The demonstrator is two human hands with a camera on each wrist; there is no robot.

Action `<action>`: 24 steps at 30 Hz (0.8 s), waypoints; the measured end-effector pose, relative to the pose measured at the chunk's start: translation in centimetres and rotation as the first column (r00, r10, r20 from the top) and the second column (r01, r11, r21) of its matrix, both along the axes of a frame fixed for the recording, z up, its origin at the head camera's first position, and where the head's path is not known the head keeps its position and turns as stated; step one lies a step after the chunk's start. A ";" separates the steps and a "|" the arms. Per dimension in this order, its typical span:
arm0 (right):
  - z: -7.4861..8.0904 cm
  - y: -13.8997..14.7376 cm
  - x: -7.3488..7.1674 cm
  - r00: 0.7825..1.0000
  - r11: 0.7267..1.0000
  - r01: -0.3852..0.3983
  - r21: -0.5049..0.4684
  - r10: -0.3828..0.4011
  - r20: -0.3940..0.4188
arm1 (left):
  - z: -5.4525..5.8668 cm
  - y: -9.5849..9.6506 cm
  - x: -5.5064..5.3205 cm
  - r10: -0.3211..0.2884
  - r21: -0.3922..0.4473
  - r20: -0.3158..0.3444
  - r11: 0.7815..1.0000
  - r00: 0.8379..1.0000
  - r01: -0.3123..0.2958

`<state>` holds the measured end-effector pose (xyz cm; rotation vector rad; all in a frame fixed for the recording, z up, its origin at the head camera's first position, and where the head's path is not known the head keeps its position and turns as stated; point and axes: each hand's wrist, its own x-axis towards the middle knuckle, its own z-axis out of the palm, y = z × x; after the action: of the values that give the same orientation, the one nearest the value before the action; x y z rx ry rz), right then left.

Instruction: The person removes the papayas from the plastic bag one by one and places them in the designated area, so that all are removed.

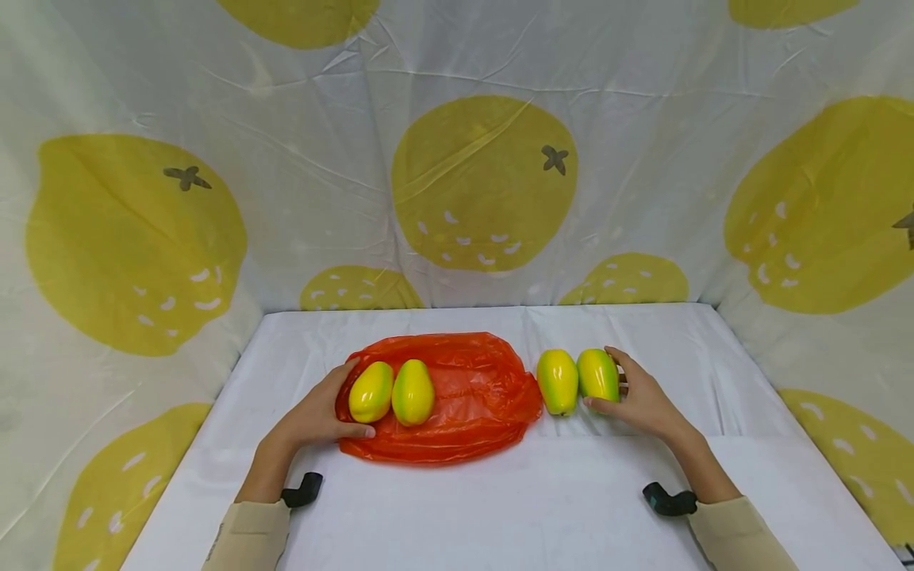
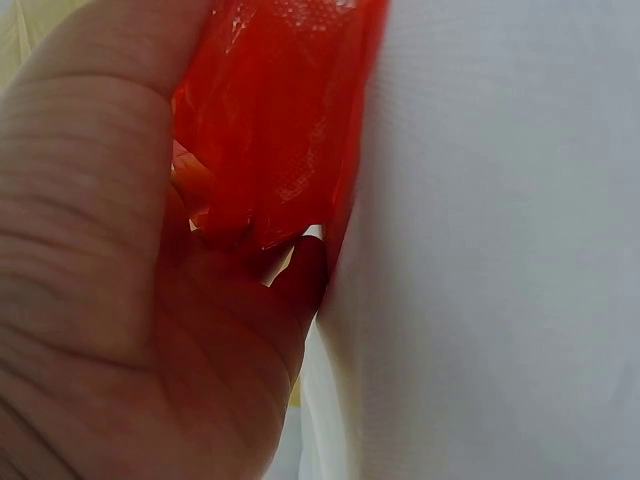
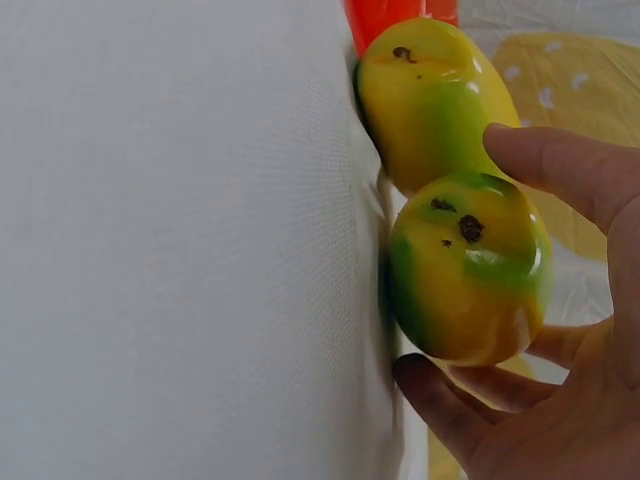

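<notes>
No readable text, brand or number in any view. Left sleeve (image 1: 251,533): small dark marking (image 1: 216,542) along outer edge, possibly lettering, too tiny to read. Right wrist camera (image 1: 673,503): teal speck, unreadable.

Both forearms reach forward and angle inward, beige sleeves (image 1: 246,538) ending short of bare wrists. From here, the left hand (image 1: 319,408) sits well apart from the right hand (image 1: 644,398), palms facing inward. Each thumb lies nearer the body, spread from the fingers; the right fingers bend.
</notes>
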<state>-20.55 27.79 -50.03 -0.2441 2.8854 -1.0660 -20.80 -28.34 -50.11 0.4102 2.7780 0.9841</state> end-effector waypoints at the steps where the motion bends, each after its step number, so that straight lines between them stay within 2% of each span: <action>1: 0.0 0.0 0.0 1.000 1.000 0.002 -0.001 -0.002 0.001 | 0.0 0.0 0.0 0.001 0.001 0.001 1.000 1.000 -0.001; 24: 0.9 0.3 0.2 0.999 0.997 0.034 -0.075 -0.035 -0.018 | -0.4 -0.2 -0.2 -0.005 0.016 -0.009 1.000 1.000 0.005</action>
<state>-20.39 28.04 -49.14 -0.2094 2.8802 -1.1848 -20.97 -28.49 -50.46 0.4252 2.7775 1.0068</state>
